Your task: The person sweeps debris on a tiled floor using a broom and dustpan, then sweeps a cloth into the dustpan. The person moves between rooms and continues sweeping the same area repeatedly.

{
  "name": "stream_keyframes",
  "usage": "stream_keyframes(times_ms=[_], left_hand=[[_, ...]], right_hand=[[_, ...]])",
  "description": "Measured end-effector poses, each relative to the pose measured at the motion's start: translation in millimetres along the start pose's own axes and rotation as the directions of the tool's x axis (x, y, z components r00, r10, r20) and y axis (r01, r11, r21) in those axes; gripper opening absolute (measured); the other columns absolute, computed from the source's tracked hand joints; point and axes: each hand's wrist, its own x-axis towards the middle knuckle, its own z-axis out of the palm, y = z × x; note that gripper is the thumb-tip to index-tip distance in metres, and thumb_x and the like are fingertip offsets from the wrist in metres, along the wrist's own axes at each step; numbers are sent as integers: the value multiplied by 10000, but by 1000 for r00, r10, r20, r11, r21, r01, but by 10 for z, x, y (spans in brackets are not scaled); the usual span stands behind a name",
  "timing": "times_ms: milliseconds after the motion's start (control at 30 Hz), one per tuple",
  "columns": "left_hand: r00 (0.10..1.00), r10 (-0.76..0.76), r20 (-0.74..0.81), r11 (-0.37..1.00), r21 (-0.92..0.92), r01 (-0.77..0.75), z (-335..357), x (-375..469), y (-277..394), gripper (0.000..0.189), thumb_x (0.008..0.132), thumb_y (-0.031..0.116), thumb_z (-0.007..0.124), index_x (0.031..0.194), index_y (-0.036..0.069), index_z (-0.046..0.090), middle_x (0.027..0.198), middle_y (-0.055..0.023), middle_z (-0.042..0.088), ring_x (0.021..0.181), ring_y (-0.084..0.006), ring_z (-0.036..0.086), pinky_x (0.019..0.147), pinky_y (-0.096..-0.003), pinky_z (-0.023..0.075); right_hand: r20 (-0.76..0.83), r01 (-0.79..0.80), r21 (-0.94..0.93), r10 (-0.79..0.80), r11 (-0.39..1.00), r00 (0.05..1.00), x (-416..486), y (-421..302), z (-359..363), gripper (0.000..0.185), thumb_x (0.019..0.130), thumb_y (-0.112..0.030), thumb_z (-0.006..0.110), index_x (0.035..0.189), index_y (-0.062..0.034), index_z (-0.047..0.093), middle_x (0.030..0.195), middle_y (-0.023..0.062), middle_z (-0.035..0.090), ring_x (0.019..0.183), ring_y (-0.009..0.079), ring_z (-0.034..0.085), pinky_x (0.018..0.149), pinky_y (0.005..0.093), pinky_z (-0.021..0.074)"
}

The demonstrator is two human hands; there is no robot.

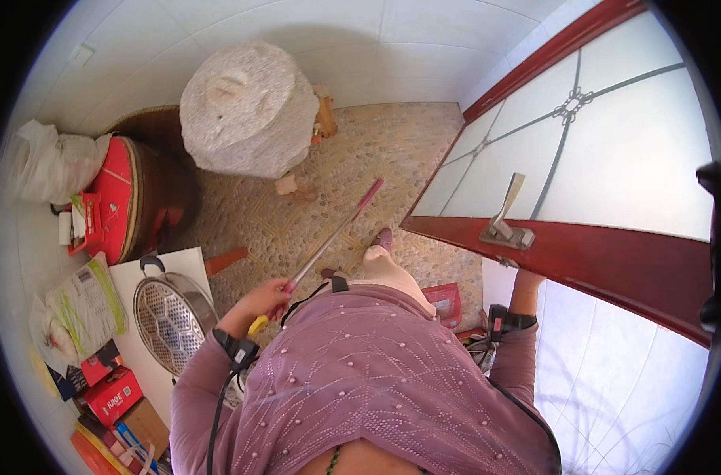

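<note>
My left hand (264,298) is closed around a slim metal-coloured pole (325,249) near its pink lower grip. A yellow hooked end (258,325) sticks out below the fist. The pole slants up and right across the floor, ending in a pink section (369,199) beyond my feet. My right hand (530,279) reaches to the edge of a red-framed door (604,255) with frosted glass panes; its fingers are hidden behind the frame, so its grip does not show. Just above that hand sits the metal door handle (506,228).
A large pale stone block (248,113) stands by the wall on wooden pieces (326,116). At left are a dark barrel with a red top (120,202), a perforated steel steamer tray (169,323) on a white surface, plastic bags (64,163) and red boxes (108,395). A red dustpan-like object (446,303) lies near my legs.
</note>
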Motion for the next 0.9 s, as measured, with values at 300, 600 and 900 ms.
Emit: stream_keyframes(times_ms=[300, 600, 900], left_hand=[[959, 239, -152, 966, 135, -219, -131, 1870, 1643, 344, 832, 57, 530, 1168, 95, 467, 605, -48, 504, 426, -127, 481, 359, -276, 373], [941, 133, -311, 959, 281, -42, 255, 3536, 1625, 264, 911, 95, 405, 1171, 97, 454, 621, -111, 523, 421, -202, 505, 365, -360, 385], [942, -166, -293, 984, -115, 138, -17, 1645, 1230, 342, 902, 148, 459, 1241, 186, 461, 582, -2, 420, 382, -112, 401, 324, -272, 340]], right_hand=[[-40, -453, -148, 453, 879, 891, 314, 1130, -1047, 219, 877, -157, 494, 821, 11, 623, 794, 81, 622, 666, 182, 608, 524, 292, 514], [-113, -735, -263, 736, 625, 667, -41, 1652, -1830, 203, 870, -157, 503, 800, -3, 616, 769, 72, 609, 645, 174, 596, 512, 285, 498], [-99, -812, -270, 824, 517, 557, -96, 1793, -2138, 190, 862, -156, 511, 778, -17, 609, 743, 62, 597, 623, 166, 584, 500, 278, 481]])
